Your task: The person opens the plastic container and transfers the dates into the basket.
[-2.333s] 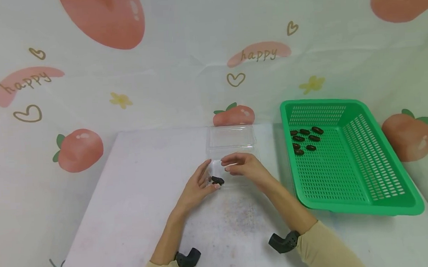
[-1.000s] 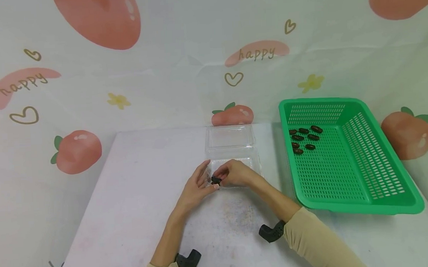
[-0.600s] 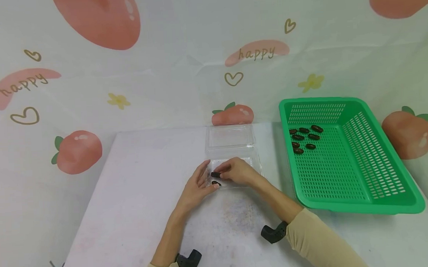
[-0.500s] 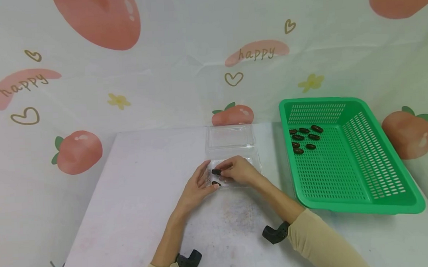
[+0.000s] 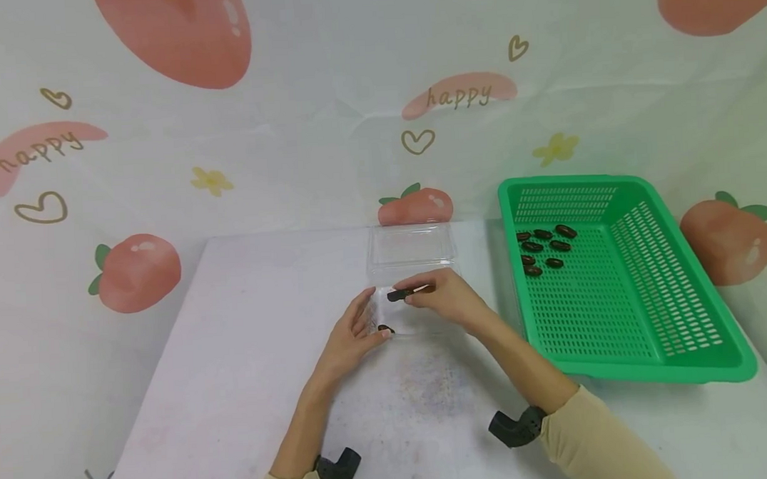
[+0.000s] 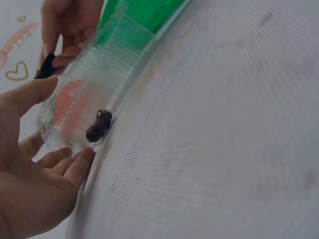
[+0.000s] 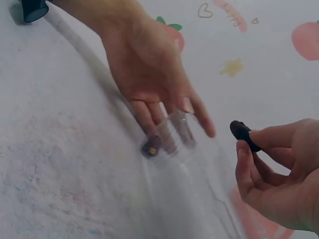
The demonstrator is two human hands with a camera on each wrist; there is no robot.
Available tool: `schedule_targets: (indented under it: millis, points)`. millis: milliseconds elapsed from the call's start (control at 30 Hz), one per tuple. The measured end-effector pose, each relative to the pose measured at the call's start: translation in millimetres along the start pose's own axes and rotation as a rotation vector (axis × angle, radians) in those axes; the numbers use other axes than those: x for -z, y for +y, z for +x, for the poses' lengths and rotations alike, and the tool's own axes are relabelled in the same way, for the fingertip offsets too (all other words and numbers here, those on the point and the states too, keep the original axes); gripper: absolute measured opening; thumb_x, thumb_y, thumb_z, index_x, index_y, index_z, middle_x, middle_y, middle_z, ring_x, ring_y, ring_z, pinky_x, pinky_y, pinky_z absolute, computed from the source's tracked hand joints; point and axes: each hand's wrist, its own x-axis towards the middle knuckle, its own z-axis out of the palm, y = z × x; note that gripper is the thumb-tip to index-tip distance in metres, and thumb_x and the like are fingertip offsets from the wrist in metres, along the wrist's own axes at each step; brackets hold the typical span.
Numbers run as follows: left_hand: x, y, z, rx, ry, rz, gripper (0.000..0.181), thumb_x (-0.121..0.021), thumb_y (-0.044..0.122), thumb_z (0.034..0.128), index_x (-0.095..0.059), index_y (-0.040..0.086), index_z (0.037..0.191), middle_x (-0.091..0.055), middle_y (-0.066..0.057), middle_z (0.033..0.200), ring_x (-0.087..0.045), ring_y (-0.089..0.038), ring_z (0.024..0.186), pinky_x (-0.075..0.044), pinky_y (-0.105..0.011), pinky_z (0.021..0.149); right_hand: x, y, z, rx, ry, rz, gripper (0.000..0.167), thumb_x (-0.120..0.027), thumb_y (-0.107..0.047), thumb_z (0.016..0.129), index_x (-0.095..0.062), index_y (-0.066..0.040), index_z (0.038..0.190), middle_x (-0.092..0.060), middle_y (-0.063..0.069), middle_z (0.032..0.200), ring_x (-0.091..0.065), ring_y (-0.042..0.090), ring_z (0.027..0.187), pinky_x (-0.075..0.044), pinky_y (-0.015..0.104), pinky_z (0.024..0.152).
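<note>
In the head view a clear plastic clamshell box [image 5: 419,324] lies with its lid [image 5: 412,245] laid back. My left hand [image 5: 348,347] rests at its left end, fingers spread and fairly straight, touching the wall. One dark brown, glossy date [image 5: 385,329] lies in the box's near left corner; the left wrist view shows this date [image 6: 99,125] behind the clear wall. Above the far part of the box, my right hand [image 5: 447,297] pinches another dark date [image 5: 399,294] between thumb and fingers. The right wrist view shows that held date [image 7: 242,133] apart from the box.
A green slotted basket [image 5: 640,375] stands on the right, with several dates [image 5: 554,245] in its left rear part. A patterned cloth [image 5: 315,142] hangs behind the white table [image 5: 245,310]. Black wrist mounts [image 5: 517,426] sit on the forearms.
My right hand has reached into the box, pinched one of the dark dates at the near left corner, and raised it away and to the right. The left hand has stayed in place.
</note>
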Motion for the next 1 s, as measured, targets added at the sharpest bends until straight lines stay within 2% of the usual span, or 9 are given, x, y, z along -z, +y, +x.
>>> schedule_targets:
  millis: [267, 400, 500, 767, 867, 1000]
  points:
    - [-0.6, -0.9, 0.1, 0.016, 0.009, -0.01, 0.082, -0.076, 0.013, 0.0888, -0.031, 0.026, 0.156, -0.023, -0.006, 0.163, -0.026, -0.026, 0.147, -0.03, -0.045, 0.117, 21, -11, -14.5, 0.012, 0.042, -0.007, 0.028, -0.072, -0.015, 0.091, -0.074, -0.013, 0.119, -0.071, 0.003, 0.116, -0.07, 0.025, 0.098, -0.052, 0.038, 0.09]
    - [-0.5, -1.8, 0.5, 0.007, 0.017, 0.003, 0.082, -0.076, 0.013, 0.0882, -0.032, 0.026, 0.155, -0.023, -0.008, 0.163, -0.026, -0.028, 0.147, -0.03, -0.046, 0.117, 35, -14, -21.0, 0.013, 0.042, 0.028, 0.029, -0.068, -0.013, 0.094, -0.071, -0.007, 0.122, -0.072, 0.01, 0.112, -0.069, 0.019, 0.091, -0.053, 0.039, 0.09]
    - [-0.1, -1.2, -0.1, 0.007, 0.02, 0.013, 0.082, -0.077, 0.014, 0.088, -0.032, 0.027, 0.155, -0.023, -0.008, 0.163, -0.026, -0.028, 0.147, -0.031, -0.045, 0.117, 49, -15, -28.8, 0.005, 0.045, 0.077, 0.03, -0.065, -0.013, 0.096, -0.068, -0.004, 0.125, -0.072, 0.013, 0.113, -0.068, 0.018, 0.094, -0.053, 0.037, 0.093]
    - [0.0, 2.6, -2.2, 0.002, 0.035, 0.036, 0.082, -0.078, 0.015, 0.0869, -0.034, 0.029, 0.154, -0.025, -0.005, 0.162, -0.028, -0.027, 0.147, -0.033, -0.044, 0.116, 83, -1, -47.0, -0.025, 0.159, 0.116, 0.034, -0.069, -0.026, 0.096, -0.068, -0.005, 0.123, -0.072, 0.003, 0.111, -0.068, 0.016, 0.099, -0.053, 0.027, 0.093]
    - [-0.3, 4.2, -2.3, -0.014, 0.04, 0.046, 0.083, -0.078, 0.014, 0.0867, -0.033, 0.024, 0.156, -0.025, -0.007, 0.162, -0.029, -0.03, 0.146, -0.034, -0.045, 0.115, 92, 4, -52.1, -0.016, 0.186, 0.124, 0.038, -0.067, -0.026, 0.097, -0.064, -0.002, 0.126, -0.07, 0.004, 0.115, -0.069, 0.014, 0.099, -0.054, 0.025, 0.092]
    - [-1.7, 3.8, -0.7, -0.038, 0.035, 0.061, 0.085, -0.077, 0.012, 0.0871, -0.03, 0.018, 0.157, -0.024, -0.007, 0.162, -0.029, -0.032, 0.146, -0.035, -0.044, 0.114, 105, 10, -61.3, -0.018, 0.214, 0.108, 0.043, -0.066, -0.029, 0.097, -0.062, -0.002, 0.13, -0.067, 0.005, 0.119, -0.068, 0.013, 0.1, -0.055, 0.024, 0.091]
